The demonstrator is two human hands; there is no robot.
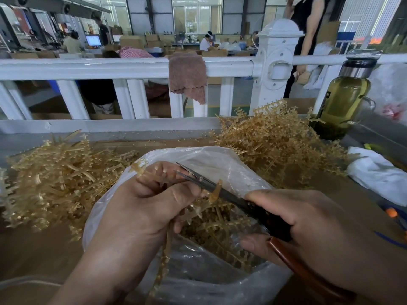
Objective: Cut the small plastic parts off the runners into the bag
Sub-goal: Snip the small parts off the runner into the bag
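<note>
**Left of scene.** A heap of amber runners (55, 179) lies on the table (44, 249), apart from both hands.

**Left hand** (149, 205). The fingers are curled tight round one runner (164, 265). Its long axis runs near to far through the fist. The lower length hangs toward the near edge over the bag, and the upper end stands out past the fingers on the far side.

**Bag** (220, 159). Clear plastic with the mouth open, directly beneath both hands. Amber pieces lie inside; whether they are cut parts or runner lengths cannot be told.

**Scissors** (229, 195). The blades are slightly parted, with the tips pointing far and left, just beside the left fingertips. A short amber piece sits against the blades, just right of the left hand.

**Right hand** (308, 227). It is closed round the scissor handles, thumb on top and fingers under the red-brown grip. It holds nothing else.

**Governing relation.** The held runner lies left of the right hand, and the blades reach it from the right. They cross its near-to-far axis instead of running along it. In my judgement this suits a snip at a branch. The cut point is above the bag's mouth, so severed parts should drop in. The left fingertips are close to the edges and need watching.

**Right of scene.** A second runner heap (275, 146) lies far right of the bag, with a bottle (343, 100) beyond it.
</note>
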